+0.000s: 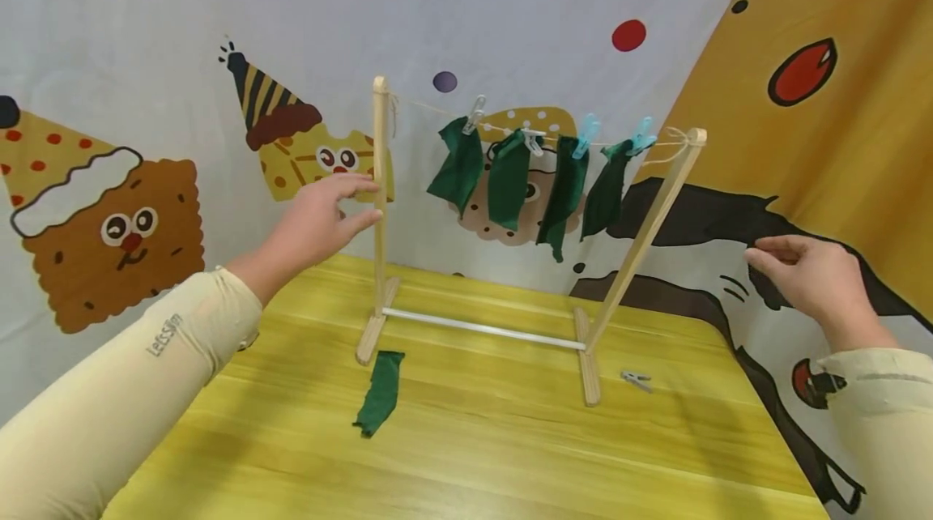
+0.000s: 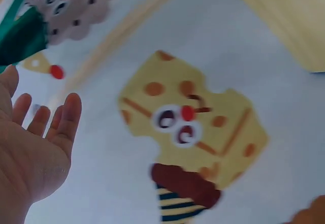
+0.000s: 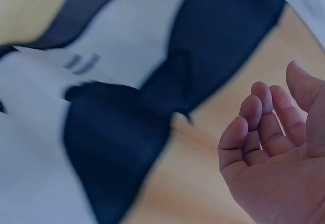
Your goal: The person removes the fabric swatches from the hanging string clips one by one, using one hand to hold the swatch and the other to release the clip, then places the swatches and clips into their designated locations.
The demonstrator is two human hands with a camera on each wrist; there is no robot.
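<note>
In the head view my left hand (image 1: 321, 212) is raised beside the left post (image 1: 381, 253) of a small wooden drying rack, thumb and fingertips right at the post. Its fingers look relaxed in the left wrist view and hold nothing. My right hand (image 1: 820, 277) hovers off to the right of the rack, fingers loosely bent; the right wrist view shows the palm bare. From the string hang several green cloth strips (image 1: 508, 180), pinned by white clothespins (image 1: 475, 115) and blue clothespins (image 1: 586, 136).
Another green strip (image 1: 381, 393) lies on the yellow wood-grain table (image 1: 496, 455), in front of the rack's left foot. A grey clothespin (image 1: 637, 380) rests right of the right foot (image 1: 588, 366). A cartoon-printed curtain (image 1: 328, 2) hangs behind.
</note>
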